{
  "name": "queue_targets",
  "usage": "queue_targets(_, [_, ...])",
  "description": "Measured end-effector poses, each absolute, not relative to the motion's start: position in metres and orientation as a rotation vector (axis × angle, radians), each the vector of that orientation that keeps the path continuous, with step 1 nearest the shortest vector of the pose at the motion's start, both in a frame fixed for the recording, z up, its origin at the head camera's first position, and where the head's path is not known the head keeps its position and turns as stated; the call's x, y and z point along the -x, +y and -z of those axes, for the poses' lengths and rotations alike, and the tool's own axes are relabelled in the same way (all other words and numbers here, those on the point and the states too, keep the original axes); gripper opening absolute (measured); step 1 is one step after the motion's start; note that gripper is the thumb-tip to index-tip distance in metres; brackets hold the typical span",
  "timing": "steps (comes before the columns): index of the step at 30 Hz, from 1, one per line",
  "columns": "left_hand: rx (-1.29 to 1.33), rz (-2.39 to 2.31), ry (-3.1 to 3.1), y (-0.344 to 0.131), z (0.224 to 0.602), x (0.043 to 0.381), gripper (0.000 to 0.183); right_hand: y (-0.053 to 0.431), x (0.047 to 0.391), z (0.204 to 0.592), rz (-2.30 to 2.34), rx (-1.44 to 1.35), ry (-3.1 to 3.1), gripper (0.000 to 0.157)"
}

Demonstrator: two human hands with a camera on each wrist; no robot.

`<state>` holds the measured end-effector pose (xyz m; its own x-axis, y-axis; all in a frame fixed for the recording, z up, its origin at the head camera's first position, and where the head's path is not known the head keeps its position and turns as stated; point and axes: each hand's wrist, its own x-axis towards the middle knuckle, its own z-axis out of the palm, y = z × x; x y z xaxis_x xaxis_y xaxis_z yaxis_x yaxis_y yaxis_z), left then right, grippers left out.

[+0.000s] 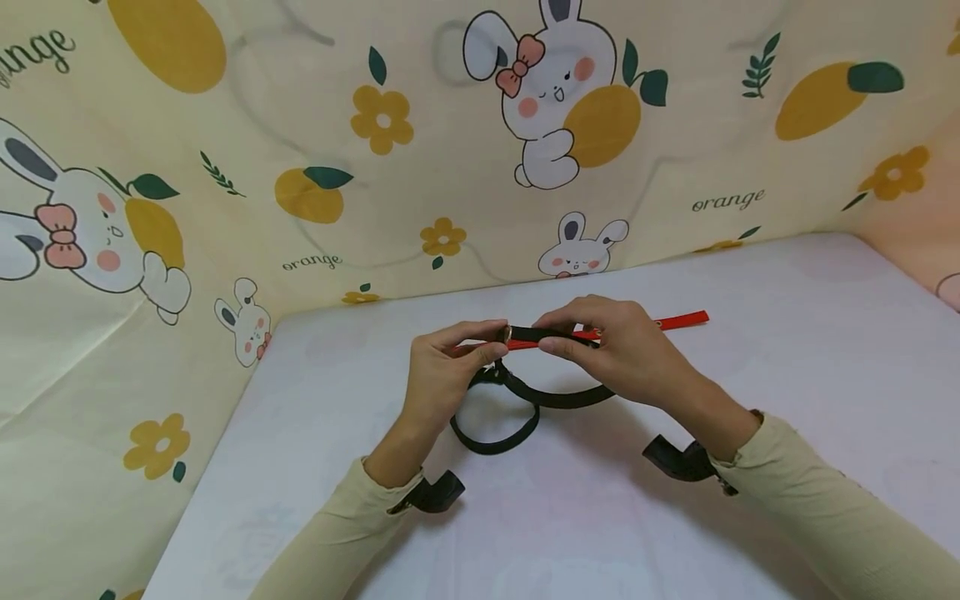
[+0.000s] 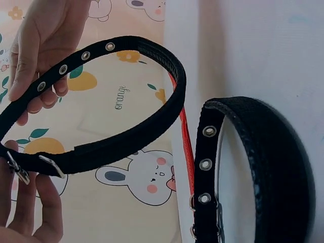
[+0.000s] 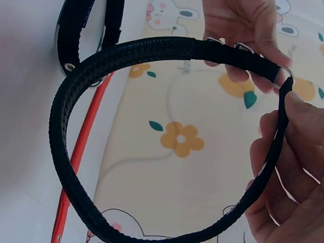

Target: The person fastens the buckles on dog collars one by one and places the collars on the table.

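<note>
A black collar (image 1: pixel 562 400) is held up in a loop between both hands. My left hand (image 1: pixel 442 367) pinches its buckle end; in the left wrist view the metal buckle (image 2: pixel 19 169) lies by the fingers. My right hand (image 1: pixel 626 346) grips the strap's other end, where several metal-rimmed eyelets (image 2: pixel 63 69) run along it. In the right wrist view the two ends meet at a metal ring (image 3: pixel 287 73) between the hands. How far the strap passes through it, I cannot tell.
A second black collar (image 1: pixel 491 448), also with eyelets, lies looped on the white table (image 1: pixel 525 533) below my left hand. Behind my hands a red strap (image 1: pixel 686 320) stretches along the table. A printed cloth (image 1: pixel 480 192) with rabbits and oranges rises at the back.
</note>
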<state>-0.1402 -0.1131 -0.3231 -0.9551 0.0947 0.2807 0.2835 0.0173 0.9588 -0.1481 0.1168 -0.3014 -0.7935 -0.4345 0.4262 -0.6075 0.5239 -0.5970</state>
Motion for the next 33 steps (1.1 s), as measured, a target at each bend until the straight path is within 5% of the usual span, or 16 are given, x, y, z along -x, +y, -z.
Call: queue_targets(33, [0.316, 2.047, -2.175, -0.1084, 0.3254, 0.1353, 0.025, 0.1093, 0.1448, 0.3049, -1.093, -0.921, -2.547, 0.028])
